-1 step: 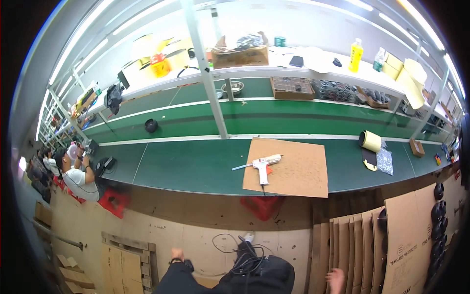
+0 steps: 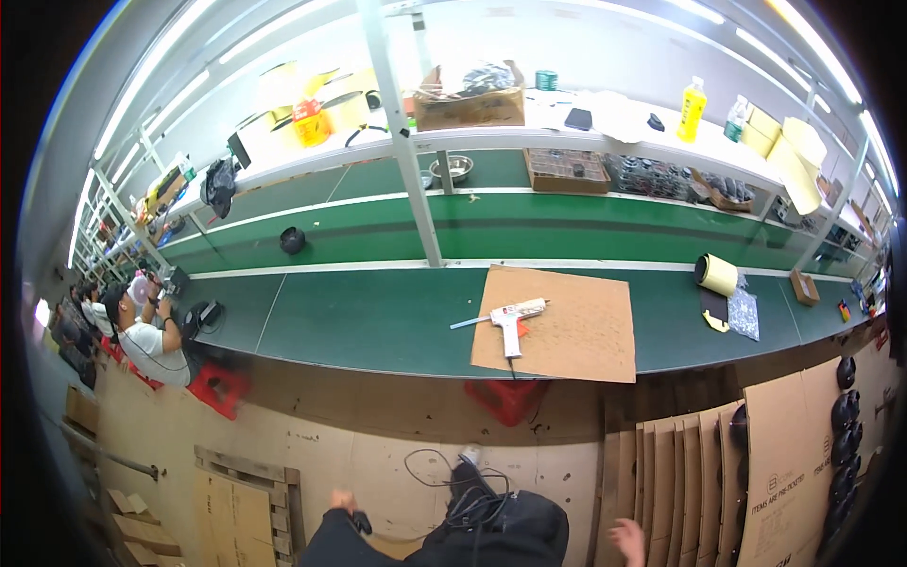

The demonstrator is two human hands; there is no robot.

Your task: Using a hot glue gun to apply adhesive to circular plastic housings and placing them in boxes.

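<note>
My left hand (image 2: 344, 499) hangs low, just past my dark sleeve, with a black band at the wrist; its fingers are blurred. My right hand (image 2: 627, 539) is to the right near the lower edge, beside upright cardboard sheets, its fingers loosely apart and nothing visible in them. Between my hands a black cable (image 2: 463, 515) lies in loops over my dark clothing and by my shoe. Out of reach of both hands, a white glue gun (image 2: 510, 331) with an orange trigger and a pale blue glue stick rests on a cardboard sheet (image 2: 586, 326) on the green workbench (image 2: 378, 326).
Cardboard sheets (image 2: 671, 482) stand upright at right, beside black round parts (image 2: 844, 416). A red stool (image 2: 505, 402) is under the bench. A wooden pallet (image 2: 283, 472) lies lower left. A person (image 2: 151, 335) sits far left. A shelf (image 2: 642, 142) carries boxes and bottles.
The view has shifted very slightly. My right hand has moved a little to the left, and my left hand a little lower. The glue gun stays on its cardboard.
</note>
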